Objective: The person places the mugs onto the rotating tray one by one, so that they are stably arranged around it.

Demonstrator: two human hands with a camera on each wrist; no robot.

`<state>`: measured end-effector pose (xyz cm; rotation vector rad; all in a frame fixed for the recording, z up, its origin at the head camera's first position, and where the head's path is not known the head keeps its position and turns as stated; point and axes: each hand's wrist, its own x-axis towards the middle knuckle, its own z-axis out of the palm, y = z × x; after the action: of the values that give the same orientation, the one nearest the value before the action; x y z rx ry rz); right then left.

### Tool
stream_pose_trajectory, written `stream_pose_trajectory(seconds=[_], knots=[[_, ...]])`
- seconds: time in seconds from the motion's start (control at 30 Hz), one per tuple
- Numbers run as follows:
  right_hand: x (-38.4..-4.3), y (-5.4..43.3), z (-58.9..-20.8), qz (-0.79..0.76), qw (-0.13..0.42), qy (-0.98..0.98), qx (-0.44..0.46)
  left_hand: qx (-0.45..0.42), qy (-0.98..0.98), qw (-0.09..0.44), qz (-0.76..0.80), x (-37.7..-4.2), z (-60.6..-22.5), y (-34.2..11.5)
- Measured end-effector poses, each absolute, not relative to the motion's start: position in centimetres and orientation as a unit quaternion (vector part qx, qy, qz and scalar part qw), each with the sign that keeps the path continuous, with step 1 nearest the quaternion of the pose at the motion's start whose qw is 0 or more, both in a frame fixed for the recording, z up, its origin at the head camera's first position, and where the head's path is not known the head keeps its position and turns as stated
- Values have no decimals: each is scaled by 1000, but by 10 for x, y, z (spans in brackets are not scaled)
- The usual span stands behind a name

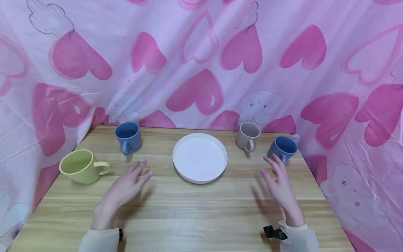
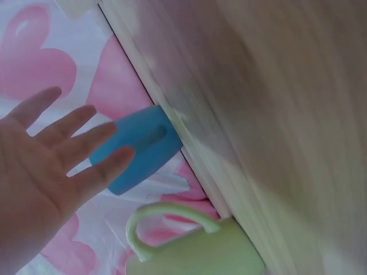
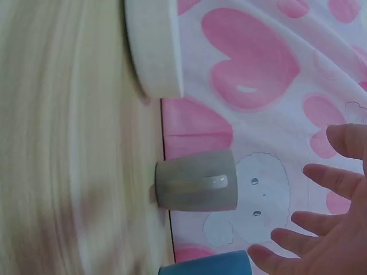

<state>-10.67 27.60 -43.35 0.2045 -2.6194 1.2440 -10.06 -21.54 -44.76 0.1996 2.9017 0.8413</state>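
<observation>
My left hand [image 1: 124,187] hovers over the table with fingers extended, holding nothing. Nearest to it are a blue mug [image 1: 128,135] behind and a larger yellow-green mug [image 1: 82,167] to its left, both upright with handles showing. The right hand [image 1: 280,185], its fingers loosely spread, is also above the table and holds nothing. Just beyond its fingertips stands a second blue mug [image 1: 284,147]; a grey-beige mug [image 1: 248,135] stands a little further left. Between the hands, toward the back, lies a round white shallow dish [image 1: 200,158]. In the right wrist view, the grey-beige mug [image 3: 198,182] appears sideways.
The wooden table [image 1: 195,217] ends at the back against a pink heart-patterned cloth [image 1: 195,94], which also hangs along both sides. Black straps [image 1: 274,232] sit at the wrists by the pale sleeves.
</observation>
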Motion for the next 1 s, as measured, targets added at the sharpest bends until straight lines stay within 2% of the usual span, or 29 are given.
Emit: stream_pose_trajectory(seconds=[0.1, 0.33, 0.5, 1.0], knots=[[-108, 276, -429, 451, 117, -882, 70, 67, 951, 64, 296, -103, -448, -213], [-110, 275, -423, 493, 124, -858, 78, 100, 945, 43, 309, -106, -448, -206], [-112, 275, -425, 504, 115, -853, 66, 100, 942, 53, 317, -107, -445, -201], [-124, 281, -449, 620, 30, -784, -7, 97, 920, 100, 367, -125, -452, -178]])
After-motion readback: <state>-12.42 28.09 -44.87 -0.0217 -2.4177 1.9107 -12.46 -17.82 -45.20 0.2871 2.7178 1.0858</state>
